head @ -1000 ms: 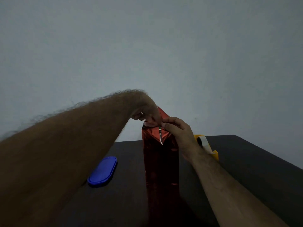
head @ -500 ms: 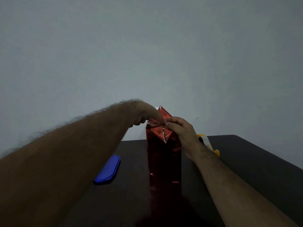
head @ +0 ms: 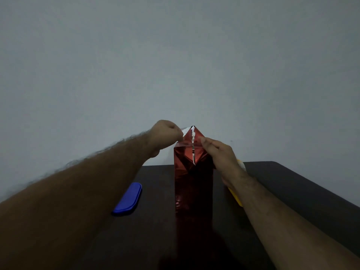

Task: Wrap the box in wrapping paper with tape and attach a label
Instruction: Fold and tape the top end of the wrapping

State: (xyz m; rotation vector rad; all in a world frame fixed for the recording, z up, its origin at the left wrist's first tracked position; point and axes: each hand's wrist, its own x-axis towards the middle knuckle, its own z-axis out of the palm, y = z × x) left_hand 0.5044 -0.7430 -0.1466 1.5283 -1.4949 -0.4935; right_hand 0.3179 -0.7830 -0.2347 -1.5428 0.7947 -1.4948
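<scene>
Box [head: 193, 184] stands upright near the middle of the dark tabletop [head: 303, 193], wrapped in shiny red paper [head: 187, 191]. Top end of the paper is folded into a pointed flap [head: 191, 136] that rises above the box top; a thin silvery edge runs down its centre and ends in a point on the near face.

Left hand [head: 165, 135] sits at the top left corner of the box, fingers curled in, tips pinching the paper at the flap's left edge. A pale sliver shows just behind those fingertips; cannot tell what it is.

Right hand [head: 220, 154] is at the top right corner, fingers bent, tips pressed against the flap's right side and gripping the paper there. Both forearms reach in from the near edge.

Blue oval object [head: 127, 200] lies flat on the tabletop left of the box, well apart from it, partly under the left forearm. Yellow object [head: 236, 198] lies right of the box, mostly hidden behind the right wrist; a pale part of it shows above the wrist. Plain grey wall [head: 175, 65] stands behind the far edge.
</scene>
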